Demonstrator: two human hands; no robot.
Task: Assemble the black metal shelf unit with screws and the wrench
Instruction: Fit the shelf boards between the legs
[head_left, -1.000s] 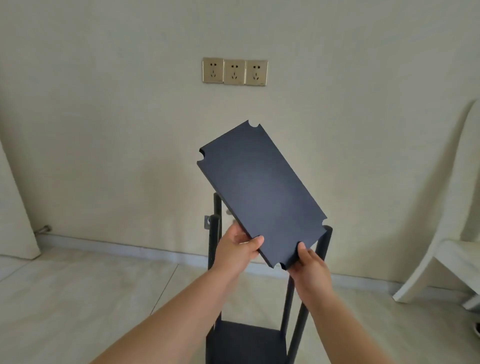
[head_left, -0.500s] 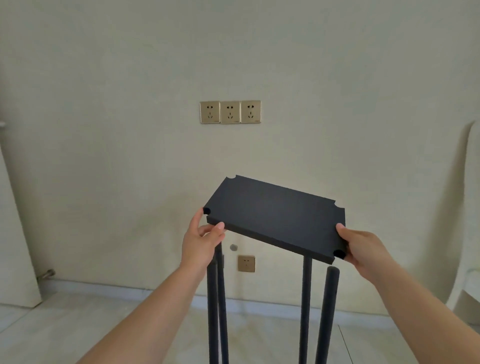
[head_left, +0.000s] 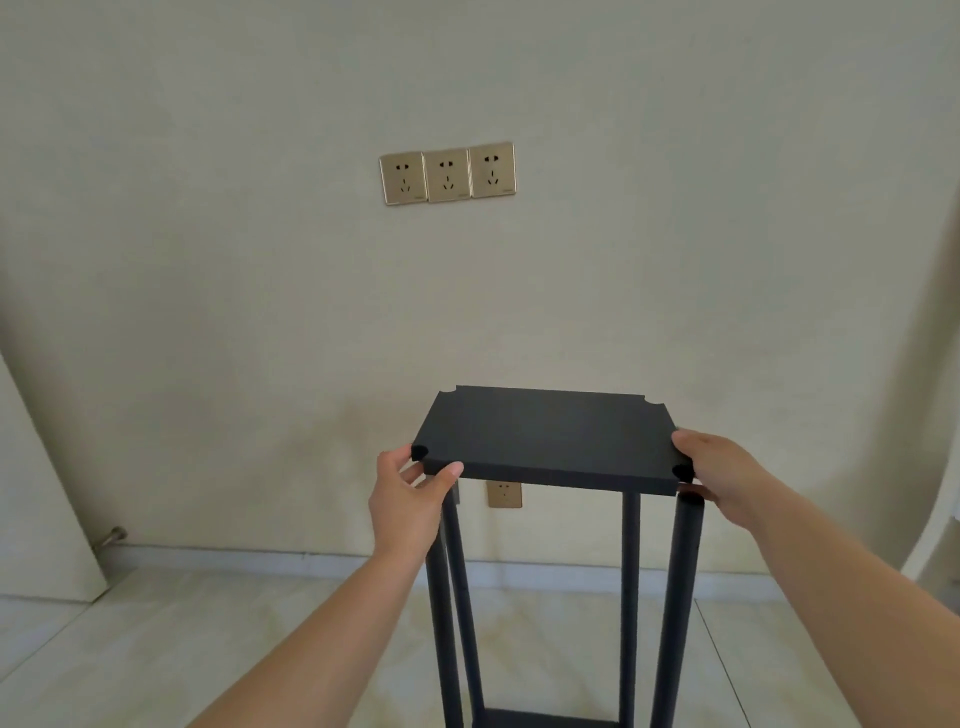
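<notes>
Left hand (head_left: 410, 499) and right hand (head_left: 722, 478) each grasp one end of the flat black rectangular metal shelf panel (head_left: 550, 441). Its long axis runs left-right. The near-right notch sits just above the black round metal post (head_left: 680, 597).

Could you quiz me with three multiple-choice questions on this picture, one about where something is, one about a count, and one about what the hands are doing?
1. Where is the single wall socket?
A. Low on the wall, just under the black shelf board
B. On the floor
C. Above the row of sockets

2. How many sockets are in the upper row?
A. Two
B. Three
C. Five

3. What are the hands doing?
A. Both hang free
B. Only one touches the board
C. The left hand and right hand each grip one end of the board

Answers: 1 A, it peeks out below the board's front edge, between the black poles. 2 B, three gold plates sit side by side. 3 C, fingers wrap the board's near corners on both sides.
</notes>
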